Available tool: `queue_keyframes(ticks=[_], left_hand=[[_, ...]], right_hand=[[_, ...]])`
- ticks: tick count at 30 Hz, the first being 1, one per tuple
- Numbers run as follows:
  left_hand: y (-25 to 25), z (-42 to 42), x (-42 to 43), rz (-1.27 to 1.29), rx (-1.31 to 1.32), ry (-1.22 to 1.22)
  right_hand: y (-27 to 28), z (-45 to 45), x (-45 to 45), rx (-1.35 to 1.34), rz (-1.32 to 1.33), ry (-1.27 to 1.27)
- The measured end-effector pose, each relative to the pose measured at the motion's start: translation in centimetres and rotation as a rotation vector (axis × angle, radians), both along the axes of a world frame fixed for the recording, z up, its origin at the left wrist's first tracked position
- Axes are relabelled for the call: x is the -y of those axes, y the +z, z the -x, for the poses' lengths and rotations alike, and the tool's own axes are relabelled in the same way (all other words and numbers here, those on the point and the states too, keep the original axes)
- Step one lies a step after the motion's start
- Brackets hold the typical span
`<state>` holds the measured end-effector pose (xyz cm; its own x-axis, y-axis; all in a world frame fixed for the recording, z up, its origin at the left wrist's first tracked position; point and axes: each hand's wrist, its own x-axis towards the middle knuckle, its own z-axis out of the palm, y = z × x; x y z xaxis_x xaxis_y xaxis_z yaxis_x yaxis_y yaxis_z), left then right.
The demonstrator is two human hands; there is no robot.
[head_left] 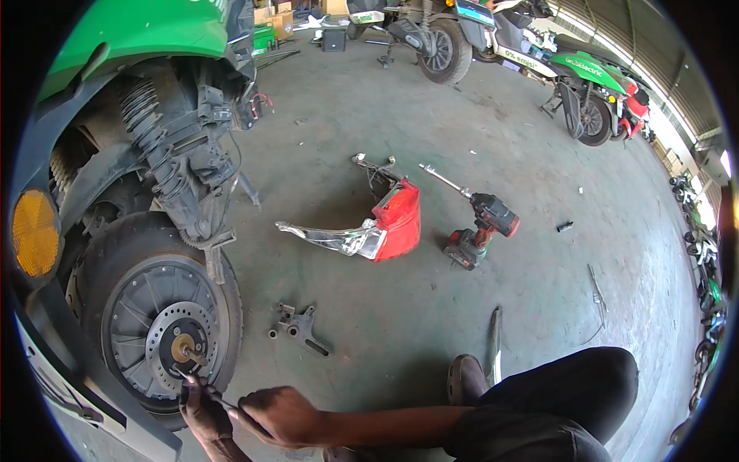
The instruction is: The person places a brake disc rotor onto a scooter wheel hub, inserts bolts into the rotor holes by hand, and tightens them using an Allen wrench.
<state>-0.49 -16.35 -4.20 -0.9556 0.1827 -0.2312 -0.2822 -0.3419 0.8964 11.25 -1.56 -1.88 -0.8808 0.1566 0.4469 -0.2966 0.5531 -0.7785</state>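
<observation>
My left hand is closed just below the brake disc of the scooter wheel. A small thin metal tip shows by its thumb, but what it holds is mostly hidden. To its right, my right hand is wrapped round a slim dark rod-like tool, whose far end runs to the left hand. I cannot tell the tool's exact kind. The axle sticks out of the brass-coloured hub centre, right above my left hand. A metal bracket lies on the floor beside the wheel.
A red and clear light unit and a cordless impact wrench with a long socket extension lie mid-floor. Farther right is a loose socket. A shock absorber rises above the wheel. Other scooters stand at the back.
</observation>
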Motion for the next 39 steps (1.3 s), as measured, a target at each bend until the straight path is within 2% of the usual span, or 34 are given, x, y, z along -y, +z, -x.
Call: queue_keyframes(ticks=[1,2,5,6,8,9,11,12,14,17,19,21,22,24,25,26,28,29,30,32,34,35,37,38,39], left_hand=[[0.3,-0.3,-0.4,-0.049,-0.005,0.041],[1.0,-0.5,-0.8,-0.019,-0.009,0.040],[0.0,-0.4,-0.3,-0.010,-0.045,0.042],[-0.8,0.2,0.9,-0.005,-0.050,-0.037],[-2.5,1.4,3.1,0.000,-0.048,-0.112],[-3.2,2.0,3.8,0.023,-0.021,-0.108],[-3.3,2.4,3.7,0.046,0.000,-0.115],[-2.8,2.0,2.8,0.020,-0.030,-0.094],[-2.2,1.7,1.9,-0.012,-0.056,-0.083],[-0.3,0.6,0.8,-0.010,-0.049,-0.105],[-0.8,0.9,1.3,0.010,-0.068,-0.119],[-0.9,1.1,1.5,0.025,-0.093,-0.141],[-0.8,1.0,1.5,0.041,-0.069,-0.101],[-1.1,1.1,1.7,0.054,-0.047,-0.058],[-1.6,1.4,2.0,0.071,-0.057,-0.060],[-1.1,1.4,1.7,0.087,-0.067,-0.058],[-0.4,0.6,0.6,0.043,-0.087,-0.099],[0.2,0.3,0.0,-0.002,-0.106,-0.149],[0.2,0.3,0.2,-0.005,-0.113,-0.136],[0.0,0.2,0.2,0.098,-0.124,-0.061],[0.5,-0.1,-0.3,0.149,-0.128,-0.014],[0.8,-0.3,-0.6,0.206,-0.126,0.020],[0.5,-0.1,-0.4,0.275,-0.137,0.067],[0.9,-0.3,-0.5,0.273,-0.140,0.077],[1.3,-0.6,-0.9,0.219,-0.135,0.049]], right_hand=[[-0.2,0.3,0.5,0.039,0.388,0.029],[-0.4,0.4,0.9,0.035,0.384,0.015],[-1.2,0.4,2.1,0.913,1.865,0.234],[-1.8,0.0,2.2,0.796,1.834,0.421],[-2.4,0.0,2.3,0.591,1.271,0.255],[-1.7,-0.5,1.8,0.592,1.275,0.251],[-0.4,-1.5,0.3,0.008,-0.066,-0.038],[-0.3,-1.4,0.1,0.008,-0.070,-0.047],[-0.3,-1.5,-0.3,0.171,-0.218,0.103],[-0.5,-1.3,-0.5,0.175,-0.238,0.068],[-1.4,-0.8,0.5,0.176,-0.235,0.052],[-3.2,0.0,2.6,0.177,0.159,0.059],[-3.7,0.2,3.2,0.176,0.159,0.053],[-2.7,0.4,3.8,0.310,0.951,0.246],[-2.3,0.2,4.1,0.304,1.073,0.253],[-2.5,0.2,3.9,0.303,1.072,0.258],[-3.0,0.2,3.4,0.130,0.547,0.174],[-1.7,-0.2,2.6,0.127,0.544,0.187],[0.7,-0.8,1.2,0.233,0.488,0.189],[0.3,-0.1,1.6,0.339,0.417,0.201],[-4.5,2.7,4.8,0.107,0.529,-0.003],[-3.4,2.9,4.5,0.102,0.522,0.009],[0.4,3.1,2.9,0.659,1.276,0.193],[0.8,3.0,2.2,0.662,1.269,0.202],[0.9,2.7,1.6,0.685,1.438,0.312]])
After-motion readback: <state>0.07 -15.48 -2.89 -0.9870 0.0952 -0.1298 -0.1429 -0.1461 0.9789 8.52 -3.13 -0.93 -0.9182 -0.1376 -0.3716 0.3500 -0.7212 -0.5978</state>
